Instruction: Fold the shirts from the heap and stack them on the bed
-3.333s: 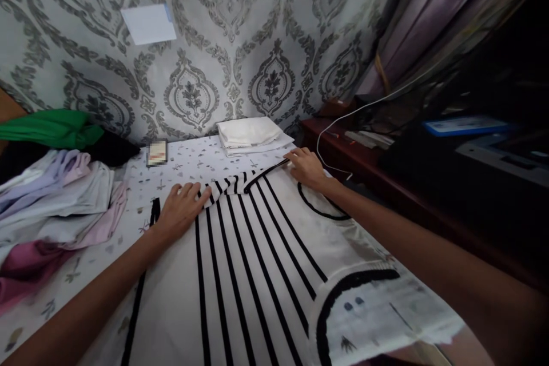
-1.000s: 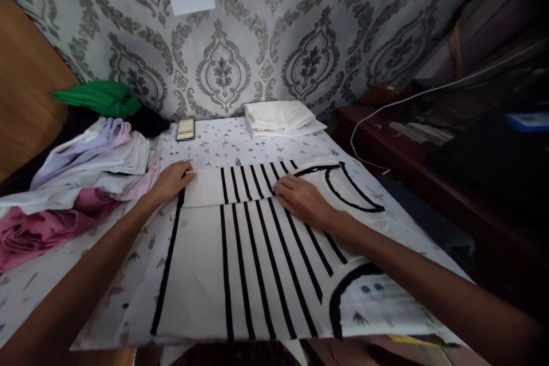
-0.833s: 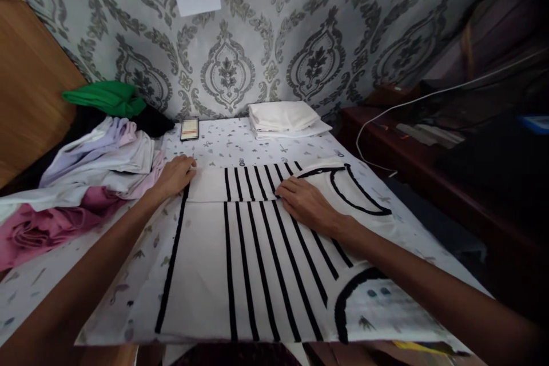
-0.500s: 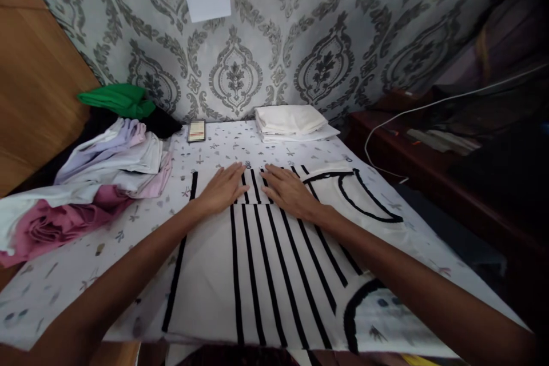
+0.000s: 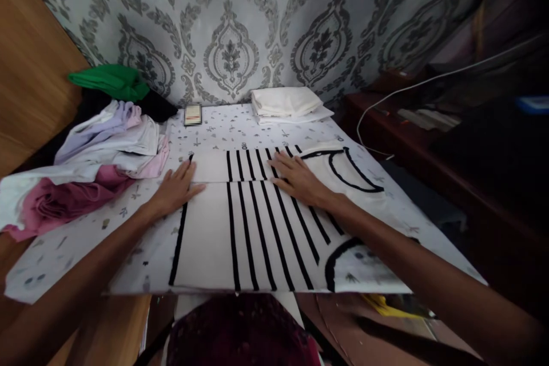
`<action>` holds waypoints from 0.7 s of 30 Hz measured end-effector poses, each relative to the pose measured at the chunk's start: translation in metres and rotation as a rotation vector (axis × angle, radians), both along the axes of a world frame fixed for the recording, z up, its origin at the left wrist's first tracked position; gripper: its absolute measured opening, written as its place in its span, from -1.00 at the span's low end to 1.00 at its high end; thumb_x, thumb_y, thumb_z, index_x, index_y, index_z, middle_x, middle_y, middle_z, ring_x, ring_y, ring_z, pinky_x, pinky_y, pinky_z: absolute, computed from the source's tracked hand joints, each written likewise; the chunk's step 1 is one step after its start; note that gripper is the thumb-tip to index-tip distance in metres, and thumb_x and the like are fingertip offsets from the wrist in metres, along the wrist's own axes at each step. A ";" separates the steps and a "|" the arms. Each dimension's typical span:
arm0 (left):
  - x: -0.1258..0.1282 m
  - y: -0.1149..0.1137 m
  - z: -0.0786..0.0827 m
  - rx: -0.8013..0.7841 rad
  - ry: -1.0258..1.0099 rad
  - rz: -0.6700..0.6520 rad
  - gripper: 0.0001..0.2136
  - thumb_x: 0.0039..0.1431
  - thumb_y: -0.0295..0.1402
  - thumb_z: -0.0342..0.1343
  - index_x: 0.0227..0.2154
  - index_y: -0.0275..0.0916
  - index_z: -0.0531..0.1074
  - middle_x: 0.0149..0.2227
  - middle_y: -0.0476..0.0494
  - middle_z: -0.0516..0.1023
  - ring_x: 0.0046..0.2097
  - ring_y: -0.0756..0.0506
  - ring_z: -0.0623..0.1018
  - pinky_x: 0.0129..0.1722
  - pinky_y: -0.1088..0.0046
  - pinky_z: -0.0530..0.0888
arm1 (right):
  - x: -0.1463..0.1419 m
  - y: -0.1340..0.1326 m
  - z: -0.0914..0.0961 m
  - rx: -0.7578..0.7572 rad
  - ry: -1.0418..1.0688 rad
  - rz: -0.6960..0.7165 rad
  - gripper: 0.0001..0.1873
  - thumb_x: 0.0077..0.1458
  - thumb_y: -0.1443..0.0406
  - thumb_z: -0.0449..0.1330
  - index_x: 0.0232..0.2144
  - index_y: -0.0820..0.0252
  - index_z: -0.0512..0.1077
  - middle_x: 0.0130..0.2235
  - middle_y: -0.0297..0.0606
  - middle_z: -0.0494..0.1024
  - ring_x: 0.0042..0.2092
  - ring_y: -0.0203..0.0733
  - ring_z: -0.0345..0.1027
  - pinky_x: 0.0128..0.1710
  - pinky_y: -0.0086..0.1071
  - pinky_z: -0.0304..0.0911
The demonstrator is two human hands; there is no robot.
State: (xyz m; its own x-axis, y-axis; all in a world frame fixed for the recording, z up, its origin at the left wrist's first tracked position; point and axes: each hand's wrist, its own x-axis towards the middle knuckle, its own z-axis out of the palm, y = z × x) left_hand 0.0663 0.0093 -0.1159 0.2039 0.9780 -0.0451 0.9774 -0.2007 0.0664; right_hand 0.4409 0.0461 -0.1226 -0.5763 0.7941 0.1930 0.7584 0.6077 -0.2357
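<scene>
striped garment (image 5: 208, 229) touched by left hand (image 5: 174, 190) and right hand (image 5: 301, 180), both spread flat, nothing gripped; judged light, soft, limp, best pinched at black hem (image 5: 178, 246) beneath left hand.

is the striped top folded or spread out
Partly folded: the striped top has its far side turned over, an edge crossing the stripes; the rest lies flat.
</scene>
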 end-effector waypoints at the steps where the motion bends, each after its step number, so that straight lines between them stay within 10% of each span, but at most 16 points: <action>1: -0.004 -0.011 0.004 0.023 0.000 0.015 -0.29 0.35 0.07 -0.21 0.38 -0.34 0.00 0.42 -0.49 0.02 0.44 -0.34 0.03 0.31 -0.10 0.11 | 0.011 -0.016 0.004 0.001 0.036 0.006 -0.45 0.35 0.12 -0.02 0.30 0.18 0.25 0.39 0.02 0.14 0.42 0.13 -0.09 0.33 0.21 -0.03; 5: -0.002 -0.078 0.027 0.181 -0.095 -0.104 -0.51 0.35 -0.02 -0.13 0.17 -0.23 0.29 0.21 -0.38 0.39 0.25 -0.31 0.37 0.20 0.09 0.31 | 0.055 -0.097 0.022 -0.105 0.149 0.102 -0.53 0.24 0.01 0.15 0.15 -0.09 0.43 0.33 -0.18 0.30 0.33 0.11 0.16 0.20 0.14 0.27; 11: 0.023 -0.164 0.044 -0.060 -0.205 -0.446 -0.84 0.28 -0.20 0.11 -0.15 -0.08 0.38 -0.09 -0.08 0.52 -0.10 -0.17 0.48 -0.10 0.32 0.42 | 0.065 -0.183 0.025 -0.136 0.163 0.141 -0.63 0.21 0.16 0.22 0.08 -0.23 0.48 0.20 -0.23 0.47 0.21 0.11 0.35 0.10 0.16 0.38; 21: 0.020 -0.160 0.062 -0.211 -0.436 -0.348 -0.79 0.41 -0.31 -0.13 -0.26 -0.15 0.40 -0.19 -0.06 0.53 -0.17 -0.07 0.49 -0.14 0.45 0.40 | 0.050 -0.174 0.029 -0.149 0.339 0.111 -0.78 0.28 0.25 0.13 -0.09 0.03 0.53 -0.07 -0.22 0.64 0.00 -0.09 0.51 0.09 -0.10 0.37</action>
State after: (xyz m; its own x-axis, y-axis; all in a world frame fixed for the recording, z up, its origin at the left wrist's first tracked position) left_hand 0.0861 -0.1511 -0.0540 0.5541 0.8294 -0.0715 0.7302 -0.4431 0.5201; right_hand 0.4904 -0.1283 -0.0938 -0.5836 0.7641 0.2749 0.5534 0.6220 -0.5539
